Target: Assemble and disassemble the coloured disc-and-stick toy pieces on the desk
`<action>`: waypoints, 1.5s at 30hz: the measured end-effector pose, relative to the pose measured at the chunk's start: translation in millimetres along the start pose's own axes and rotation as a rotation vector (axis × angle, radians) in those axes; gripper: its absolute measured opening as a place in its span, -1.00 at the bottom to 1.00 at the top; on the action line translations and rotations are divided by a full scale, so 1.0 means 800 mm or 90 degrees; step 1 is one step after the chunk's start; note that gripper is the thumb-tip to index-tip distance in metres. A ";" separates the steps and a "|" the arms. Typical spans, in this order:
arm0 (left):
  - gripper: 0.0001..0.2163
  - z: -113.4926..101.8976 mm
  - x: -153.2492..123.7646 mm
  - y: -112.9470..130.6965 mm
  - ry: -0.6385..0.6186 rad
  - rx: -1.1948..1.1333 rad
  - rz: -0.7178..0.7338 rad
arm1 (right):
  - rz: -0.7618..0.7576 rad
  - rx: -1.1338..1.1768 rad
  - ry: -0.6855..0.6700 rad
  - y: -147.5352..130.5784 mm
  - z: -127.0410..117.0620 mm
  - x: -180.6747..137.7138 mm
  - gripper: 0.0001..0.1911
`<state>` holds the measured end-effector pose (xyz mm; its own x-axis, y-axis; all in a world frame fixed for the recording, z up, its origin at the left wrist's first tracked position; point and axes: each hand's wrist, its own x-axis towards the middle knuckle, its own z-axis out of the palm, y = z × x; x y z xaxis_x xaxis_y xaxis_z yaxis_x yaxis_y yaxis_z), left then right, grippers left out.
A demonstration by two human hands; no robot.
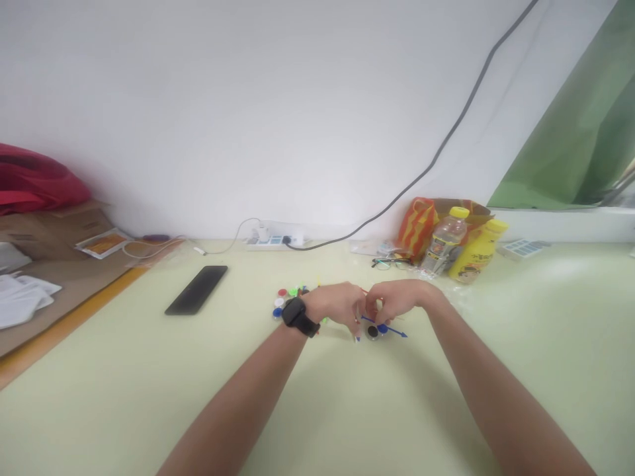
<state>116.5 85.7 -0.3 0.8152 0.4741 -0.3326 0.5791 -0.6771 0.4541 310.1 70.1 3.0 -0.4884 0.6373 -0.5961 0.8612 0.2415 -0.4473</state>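
My left hand (pixel 342 305), with a black watch (pixel 296 313) on its wrist, points down over the table with thumb and fingers closed. A small blue-and-white tip shows below its fingertips; what it belongs to is too small to name. My right hand (pixel 397 299) is close beside it, fingers curled in a pinch whose contents are hidden. Under the right hand lie a blue arrow-shaped stick (pixel 399 333), a small round pot with a black centre (pixel 372 332) and a blue round piece (pixel 382 328). Left of my watch sit small round pots, one red (pixel 282 292), one white (pixel 279 302), one blue (pixel 277 313), beside bright green pieces (pixel 294 291).
A black phone (pixel 196 291) lies to the left. Behind are a power strip (pixel 275 240) with cables, glasses (pixel 391 262), a clear bottle (pixel 443 244), a yellow bottle (pixel 477 254) and a red-yellow bag (pixel 417 228). Cardboard and papers (pixel 24 297) occupy the left edge.
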 end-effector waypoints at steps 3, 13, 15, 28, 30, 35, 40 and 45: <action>-0.71 0.002 0.003 0.001 0.014 0.012 -0.003 | -0.010 0.003 -0.002 -0.001 0.000 -0.001 -0.70; -0.64 0.012 0.014 -0.007 0.001 0.033 0.008 | -0.031 -0.015 0.041 0.004 0.002 0.001 -0.71; -0.62 0.013 0.014 -0.007 0.002 0.041 0.006 | -0.039 -0.021 0.056 0.006 0.005 0.004 -0.74; -0.67 0.025 0.023 -0.008 -0.005 0.092 -0.008 | 0.044 -0.069 0.113 -0.010 0.022 0.026 -0.73; -0.66 0.022 0.020 -0.008 -0.011 0.077 0.007 | 0.037 -0.068 0.103 -0.009 0.021 0.023 -0.73; -0.58 0.014 0.010 -0.009 -0.030 0.049 0.001 | 0.013 -0.078 0.099 -0.007 0.017 0.018 -0.68; -0.70 0.013 0.010 -0.007 -0.034 0.046 -0.024 | -0.017 -0.084 0.106 -0.007 0.014 0.011 -0.65; -0.76 0.009 0.009 -0.004 -0.014 0.033 -0.004 | -0.048 -0.051 0.108 -0.004 0.006 -0.001 -0.64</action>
<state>120.0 87.4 -9.9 0.8105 0.4664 -0.3542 0.5828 -0.7020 0.4092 307.3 65.3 2.0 -0.5264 0.7277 -0.4397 0.8352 0.3458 -0.4277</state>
